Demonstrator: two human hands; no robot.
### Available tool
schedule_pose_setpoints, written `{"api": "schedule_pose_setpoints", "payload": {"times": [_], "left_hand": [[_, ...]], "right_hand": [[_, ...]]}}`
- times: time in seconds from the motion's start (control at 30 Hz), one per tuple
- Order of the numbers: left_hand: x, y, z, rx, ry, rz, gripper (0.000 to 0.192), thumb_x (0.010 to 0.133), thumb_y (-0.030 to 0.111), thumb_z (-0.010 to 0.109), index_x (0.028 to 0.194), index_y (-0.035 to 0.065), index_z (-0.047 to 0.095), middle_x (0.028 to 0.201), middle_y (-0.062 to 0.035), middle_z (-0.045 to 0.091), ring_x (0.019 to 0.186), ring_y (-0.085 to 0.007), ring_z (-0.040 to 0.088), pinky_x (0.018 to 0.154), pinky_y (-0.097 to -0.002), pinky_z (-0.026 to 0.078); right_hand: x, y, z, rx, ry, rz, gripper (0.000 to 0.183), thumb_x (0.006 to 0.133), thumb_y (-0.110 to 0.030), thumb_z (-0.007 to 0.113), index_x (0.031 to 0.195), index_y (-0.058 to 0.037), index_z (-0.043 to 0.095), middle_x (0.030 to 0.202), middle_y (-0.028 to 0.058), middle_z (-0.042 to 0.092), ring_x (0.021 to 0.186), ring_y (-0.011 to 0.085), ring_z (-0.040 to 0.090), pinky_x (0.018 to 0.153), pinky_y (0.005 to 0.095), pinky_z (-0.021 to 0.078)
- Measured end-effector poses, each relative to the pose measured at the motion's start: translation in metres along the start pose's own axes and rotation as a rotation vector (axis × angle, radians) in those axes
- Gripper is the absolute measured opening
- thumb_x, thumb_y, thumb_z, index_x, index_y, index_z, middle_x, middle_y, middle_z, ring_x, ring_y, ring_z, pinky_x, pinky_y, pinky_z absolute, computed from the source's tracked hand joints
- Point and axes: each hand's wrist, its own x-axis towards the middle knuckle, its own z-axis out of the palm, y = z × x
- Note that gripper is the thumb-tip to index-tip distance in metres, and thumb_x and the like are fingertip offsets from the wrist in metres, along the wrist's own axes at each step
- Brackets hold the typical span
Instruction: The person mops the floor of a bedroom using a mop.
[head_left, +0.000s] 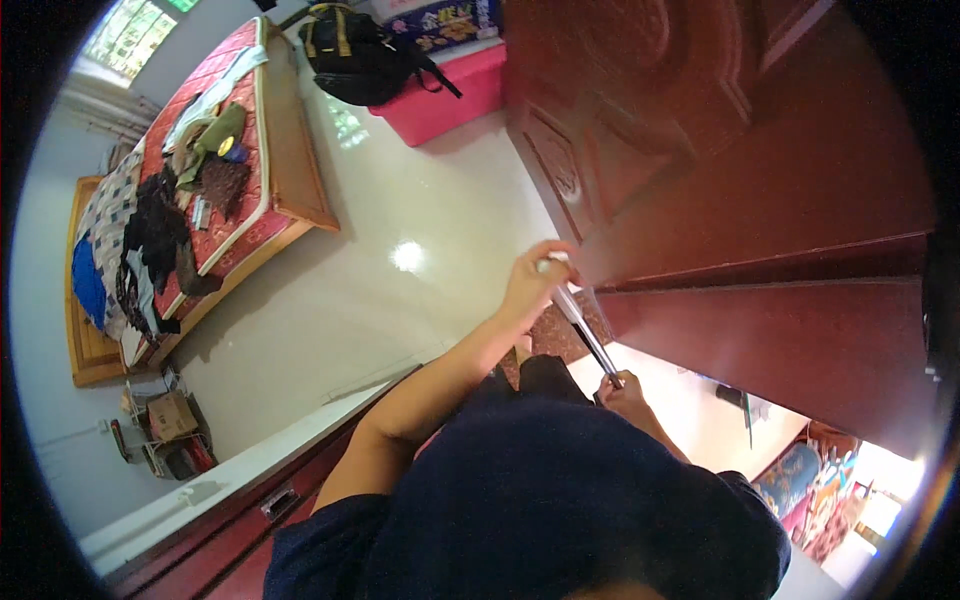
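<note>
A metal pole (586, 334) slants between my two hands, beside the dark red wooden door (720, 165). Around its pale-tipped end curls my left hand (534, 285), close to the door's lower edge. My right hand (621, 391) grips the pole lower in the picture, near my dark clothing. The rest of the pole beyond that hand cannot be made out. Beneath the pole lies a brown speckled threshold (559, 330); part of a foot shows next to it.
A bed (232, 161) with clothes piled on it stands at the left. A black backpack (360, 64) rests against a pink storage box (450, 94) at the back. Pale glossy floor (360, 292) runs between. A small rack (169, 442) holds a cardboard box.
</note>
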Motion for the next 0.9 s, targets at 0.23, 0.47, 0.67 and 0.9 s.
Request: {"api": "schedule_pose_setpoints", "payload": {"times": [0.23, 0.47, 0.67, 0.9], "left_hand": [[-0.097, 0.098, -0.069, -0.105, 0.233, 0.352, 0.019, 0.075, 0.010, 0.046, 0.089, -0.0018, 0.051, 0.053, -0.0058, 0.049, 0.052, -0.0141, 0.052, 0.054, -0.0246, 0.042], [-0.217, 0.105, -0.100, 0.081, 0.704, 0.531, 0.018, 0.077, 0.009, 0.045, 0.092, -0.0005, 0.051, 0.061, -0.0064, 0.053, 0.056, -0.0107, 0.052, 0.052, -0.0212, 0.042], [-0.248, 0.041, -0.061, 0.215, 0.907, 0.498, 0.020, 0.075, 0.007, 0.050, 0.092, -0.0026, 0.052, 0.075, -0.0095, 0.058, 0.069, -0.0111, 0.055, 0.064, -0.0233, 0.045], [-0.185, -0.037, 0.014, 0.534, 0.690, 0.582, 0.039, 0.068, 0.003, 0.057, 0.105, 0.0023, 0.044, 0.087, -0.0110, 0.055, 0.079, -0.0169, 0.055, 0.070, -0.0259, 0.043]], "right_hand": [[-0.019, 0.018, 0.171, 0.231, -0.120, 0.309, 0.014, 0.065, -0.014, 0.044, 0.065, -0.0003, 0.048, 0.060, 0.0103, 0.049, 0.052, 0.0162, 0.049, 0.036, 0.0180, 0.0349], [0.030, 0.057, 0.282, -0.376, -0.395, 0.371, 0.014, 0.059, -0.016, 0.042, 0.053, -0.0042, 0.045, 0.047, 0.0080, 0.046, 0.040, 0.0164, 0.045, 0.032, 0.0239, 0.0356], [0.075, 0.042, 0.306, -0.906, -0.471, 0.244, 0.016, 0.062, -0.016, 0.041, 0.051, -0.0040, 0.040, 0.043, 0.0125, 0.043, 0.032, 0.0213, 0.041, 0.026, 0.0295, 0.0273], [0.143, -0.025, 0.281, -1.055, -0.274, 0.171, 0.025, 0.067, -0.016, 0.042, 0.085, -0.0002, 0.037, 0.067, 0.0180, 0.052, 0.050, 0.0237, 0.051, 0.039, 0.0335, 0.0412]]}}
